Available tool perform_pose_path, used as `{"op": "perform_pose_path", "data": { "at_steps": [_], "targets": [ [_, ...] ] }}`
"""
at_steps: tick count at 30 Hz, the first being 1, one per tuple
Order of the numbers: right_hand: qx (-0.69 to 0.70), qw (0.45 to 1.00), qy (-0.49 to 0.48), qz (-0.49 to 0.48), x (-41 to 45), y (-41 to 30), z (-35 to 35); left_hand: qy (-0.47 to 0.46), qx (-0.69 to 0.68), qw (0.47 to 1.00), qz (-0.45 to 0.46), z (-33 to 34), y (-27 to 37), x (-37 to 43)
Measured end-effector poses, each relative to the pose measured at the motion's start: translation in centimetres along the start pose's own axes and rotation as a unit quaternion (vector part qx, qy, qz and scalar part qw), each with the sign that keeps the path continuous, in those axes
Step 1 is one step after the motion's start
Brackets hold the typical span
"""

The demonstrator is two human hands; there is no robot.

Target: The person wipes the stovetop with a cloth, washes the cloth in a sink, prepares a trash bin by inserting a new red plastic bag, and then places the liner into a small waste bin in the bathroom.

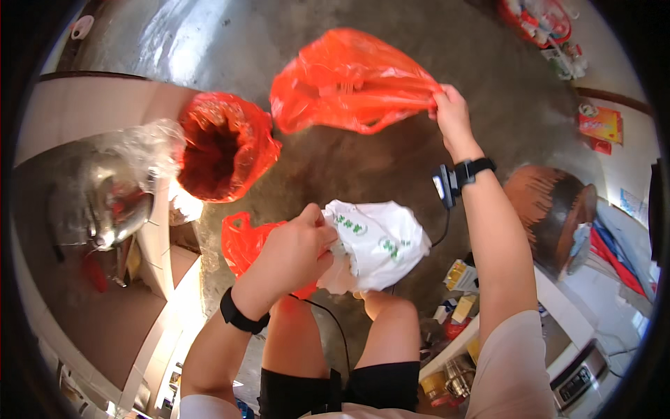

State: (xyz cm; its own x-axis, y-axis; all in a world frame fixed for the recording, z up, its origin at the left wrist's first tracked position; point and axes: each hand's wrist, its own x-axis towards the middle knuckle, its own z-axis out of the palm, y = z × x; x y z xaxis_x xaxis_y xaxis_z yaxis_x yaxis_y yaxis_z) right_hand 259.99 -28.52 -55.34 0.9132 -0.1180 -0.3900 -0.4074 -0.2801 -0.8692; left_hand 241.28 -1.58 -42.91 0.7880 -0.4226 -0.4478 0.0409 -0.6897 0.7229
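My right hand (451,112) grips the gathered end of a large red plastic bag (356,84), which billows out to its left above the floor. Lower down, my left hand (309,246) has its fingers closed at the edge of a white plastic bag (390,246) with green print. Another red plastic bag (246,243) lies behind and below that hand, partly covered by it. To the upper left stands a container lined with a red bag (214,146), its mouth open and dark inside.
Clear crumpled plastic (157,144) and a shiny metal pot (118,204) are on the left-hand counter. At the right stands a large brown clay jar (549,214). Small boxes (463,309) lie near my right knee, and a black cable (340,324) runs between my legs.
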Motion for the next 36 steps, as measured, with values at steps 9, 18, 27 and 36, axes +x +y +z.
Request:
{"op": "perform_pose_path", "data": {
  "at_steps": [9, 18, 27, 36],
  "targets": [
    [0.038, 0.995, -0.044, 0.079, -6.9, -19.5, -10.7, 0.101, 0.033, 0.993, 0.044, -15.6, 9.7, -10.2],
    [0.074, 0.996, -0.052, 0.007, -5.0, -34.8, -19.0, 0.313, -0.099, 0.94, -0.092, -32.1, 15.7, -9.0],
    [-0.035, 0.986, -0.16, 0.011, 7.3, -48.2, -10.3, 0.506, -0.255, 0.806, -0.175, -44.8, 16.0, -3.2],
    [-0.057, 0.978, -0.202, 0.012, 24.4, -57.2, 9.0, 0.677, -0.384, 0.61, -0.149, -60.9, 9.1, -1.5]
  ]
}}
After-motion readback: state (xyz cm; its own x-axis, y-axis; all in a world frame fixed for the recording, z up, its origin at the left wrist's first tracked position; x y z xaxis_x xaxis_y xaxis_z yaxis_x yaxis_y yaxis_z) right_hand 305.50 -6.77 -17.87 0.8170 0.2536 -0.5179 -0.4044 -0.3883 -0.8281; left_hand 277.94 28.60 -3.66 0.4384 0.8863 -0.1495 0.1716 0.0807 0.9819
